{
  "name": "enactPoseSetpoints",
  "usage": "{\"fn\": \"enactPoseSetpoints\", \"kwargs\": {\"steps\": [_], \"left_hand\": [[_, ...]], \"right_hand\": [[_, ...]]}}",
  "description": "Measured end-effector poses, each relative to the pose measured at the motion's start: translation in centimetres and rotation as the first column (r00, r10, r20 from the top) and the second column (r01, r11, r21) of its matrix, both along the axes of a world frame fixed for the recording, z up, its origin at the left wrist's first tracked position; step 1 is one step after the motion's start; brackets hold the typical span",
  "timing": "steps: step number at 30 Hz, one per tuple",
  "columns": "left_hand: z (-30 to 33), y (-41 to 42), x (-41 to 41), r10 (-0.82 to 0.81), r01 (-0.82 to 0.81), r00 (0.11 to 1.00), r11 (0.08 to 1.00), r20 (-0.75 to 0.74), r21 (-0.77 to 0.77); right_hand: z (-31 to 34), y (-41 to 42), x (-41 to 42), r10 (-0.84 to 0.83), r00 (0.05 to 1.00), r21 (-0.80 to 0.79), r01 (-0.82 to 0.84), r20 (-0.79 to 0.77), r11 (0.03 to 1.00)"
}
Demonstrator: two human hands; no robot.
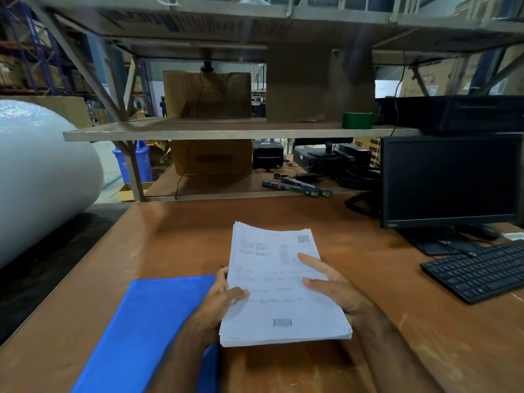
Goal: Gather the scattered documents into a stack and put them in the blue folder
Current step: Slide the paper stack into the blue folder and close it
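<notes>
Stack of printed documents: gathered, white, top sheet bearing a QR code at upper right and a small grey block near the bottom edge; held above the brown wooden desk, far end tilted up and away.

Left hand: on the stack's left edge, thumb curled over the top sheet, remaining fingers under the paper and out of sight; grips the stack.

Right hand: on the stack's right edge, index finger and thumb laid fairly straight and apart on the top sheet, other fingers wrapped beneath; holds the stack.

Blue folder: flat on the desk, closed, to the left of the stack and partly under the left forearm; near edge of the stack overlapping the folder's right side in view.

Black monitor: screen dark, upright at desk's right rear.

Black keyboard: right of the stack, well apart.

Large white roll of wrapping material: left, beside the desk.

Shelf above the desk: two cardboard boxes, roll of green tape.

Lower bench behind: label printer, cables, blue bin on the floor.
</notes>
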State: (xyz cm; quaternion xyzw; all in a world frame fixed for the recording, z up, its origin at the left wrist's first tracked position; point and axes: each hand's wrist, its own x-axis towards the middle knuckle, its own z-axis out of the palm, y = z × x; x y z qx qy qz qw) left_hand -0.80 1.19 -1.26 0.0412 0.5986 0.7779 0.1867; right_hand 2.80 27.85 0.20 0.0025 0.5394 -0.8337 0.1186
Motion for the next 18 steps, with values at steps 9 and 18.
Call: {"fn": "enactPoseSetpoints", "kwargs": {"steps": [9, 18], "left_hand": [[2.6, -0.8, -0.1, -0.097, 0.082, 0.988, 0.989, -0.121, -0.120], [1.4, -0.7, -0.4, -0.109, 0.115, 0.992, 0.987, -0.059, 0.113]], "right_hand": [[-0.8, -1.8, 0.1, -0.094, 0.922, 0.458, 0.272, -0.375, 0.846], [-0.8, -0.7, 0.0, -0.129, 0.932, 0.281, 0.230, -0.338, 0.932]]}}
